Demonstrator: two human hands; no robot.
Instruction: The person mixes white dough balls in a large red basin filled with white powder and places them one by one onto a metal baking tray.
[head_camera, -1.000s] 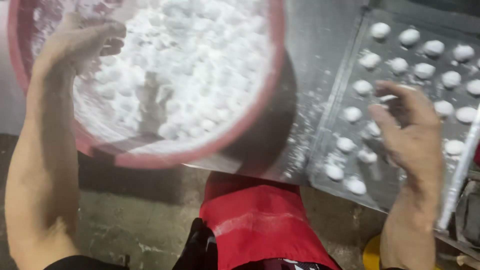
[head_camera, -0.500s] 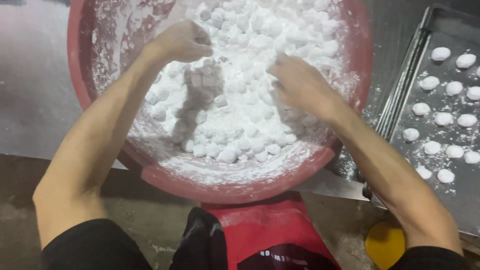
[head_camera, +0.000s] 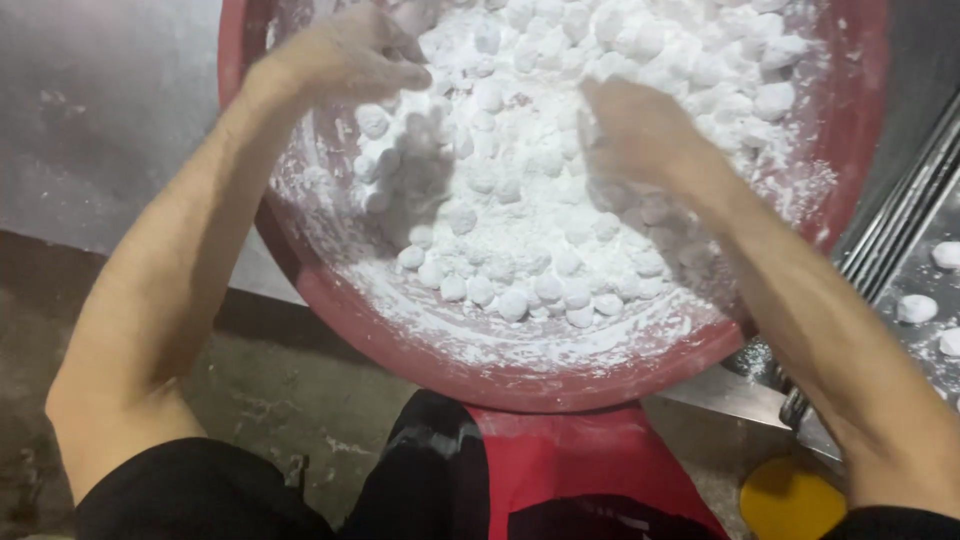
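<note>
Both hands in a red basin of floured dough balls.

Nearest, the red basin (head_camera: 520, 375) overhangs the counter (head_camera: 90, 130) edge. Inside it, the dough balls (head_camera: 520, 290) heap in white flour. The left hand (head_camera: 345, 55) curls loosely at the basin's far-left rim; the right hand (head_camera: 640, 130), blurred, rests on the heap, grip unclear. A metal tray (head_camera: 915, 250) lies right of the basin.
</note>
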